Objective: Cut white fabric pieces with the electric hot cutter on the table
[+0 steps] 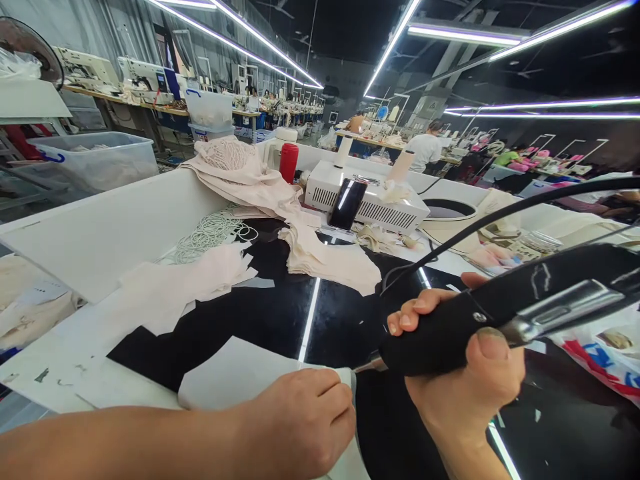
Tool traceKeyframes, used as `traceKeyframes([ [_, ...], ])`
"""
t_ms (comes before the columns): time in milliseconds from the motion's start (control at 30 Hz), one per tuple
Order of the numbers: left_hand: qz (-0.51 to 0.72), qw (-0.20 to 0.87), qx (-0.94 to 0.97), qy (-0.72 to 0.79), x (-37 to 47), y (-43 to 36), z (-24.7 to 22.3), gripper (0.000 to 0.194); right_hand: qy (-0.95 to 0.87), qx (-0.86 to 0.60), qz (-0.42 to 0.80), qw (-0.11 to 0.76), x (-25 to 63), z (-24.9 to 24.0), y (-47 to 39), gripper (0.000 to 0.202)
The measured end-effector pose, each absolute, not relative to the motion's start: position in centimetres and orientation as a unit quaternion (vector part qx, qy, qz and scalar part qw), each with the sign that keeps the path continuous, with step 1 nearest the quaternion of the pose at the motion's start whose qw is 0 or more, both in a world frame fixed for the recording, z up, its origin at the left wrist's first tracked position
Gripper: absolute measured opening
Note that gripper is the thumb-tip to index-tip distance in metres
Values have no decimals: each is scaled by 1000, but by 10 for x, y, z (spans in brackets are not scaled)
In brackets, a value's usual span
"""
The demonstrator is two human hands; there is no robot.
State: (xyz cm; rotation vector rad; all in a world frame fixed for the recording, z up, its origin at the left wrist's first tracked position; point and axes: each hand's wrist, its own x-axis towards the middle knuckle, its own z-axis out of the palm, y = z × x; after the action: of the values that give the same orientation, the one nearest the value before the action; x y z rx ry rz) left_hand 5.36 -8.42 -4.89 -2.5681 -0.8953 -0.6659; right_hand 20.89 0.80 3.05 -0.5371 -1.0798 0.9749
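Fingers curled, the right hand (477, 373) holds one black lever-handled tool (435, 340) at four o'clock; the left hand (310, 413) pinches one white fabric piece (225, 373) at seven; one smartphone (347, 204) stands toward one.

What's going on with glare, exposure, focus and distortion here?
Head view: strip lights mirror as bright streaks on the glossy black tabletop, with glare on the phone too; head view: ceiling nearly black; head view: left hand, right hand and black tool fairly sharp, far workstations softer; head view: apparent wide-angle stretch near the edges.
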Motion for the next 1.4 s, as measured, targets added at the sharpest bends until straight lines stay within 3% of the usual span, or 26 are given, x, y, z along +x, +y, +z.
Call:
traceKeyframes([
  [333,-221,166,-907,-319,52,-92,-48,10,-502,-245,421,715,204,24,4,48],
  [500,-271,192,-881,-337,51,-99,-51,20,-504,-246,411,719,203,24,4,46],
  [800,-290,200,-864,-359,54,-97,-55,20,-501,-243,399,729,203,22,3,51],
  [1200,-284,184,-860,-382,53,-92,-49,18,-503,-232,395,733,202,23,5,45],
  [1400,-268,190,-873,-361,50,-87,-55,27,-494,-235,395,738,201,24,5,47],
])
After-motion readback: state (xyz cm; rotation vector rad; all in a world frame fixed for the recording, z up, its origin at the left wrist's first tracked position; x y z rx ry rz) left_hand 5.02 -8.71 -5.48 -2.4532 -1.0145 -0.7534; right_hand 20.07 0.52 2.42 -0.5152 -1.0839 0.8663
